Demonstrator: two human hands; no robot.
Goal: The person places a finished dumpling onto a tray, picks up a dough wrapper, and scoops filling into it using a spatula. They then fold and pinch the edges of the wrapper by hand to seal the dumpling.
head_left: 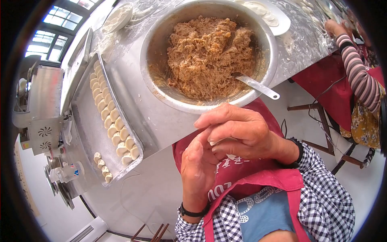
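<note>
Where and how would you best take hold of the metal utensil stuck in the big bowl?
Grip the utensil near its holed end, coming from the near right. That end juts past the rim of the bowl, clear of the mixture, and looks slim and flat, so fingers should close across it.

The apron (258, 181) is deep red, the sleeves (322, 185) black-and-white checked, the filling (209, 56) orange-brown.

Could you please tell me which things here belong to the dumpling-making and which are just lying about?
Seem to belong:
- steel bowl
- brown filling
- metal-handled utensil
- tray
- dumplings

Apparently just about:
- wooden stool
- clear plastic item
- metal machine, though its purpose is unclear
</note>
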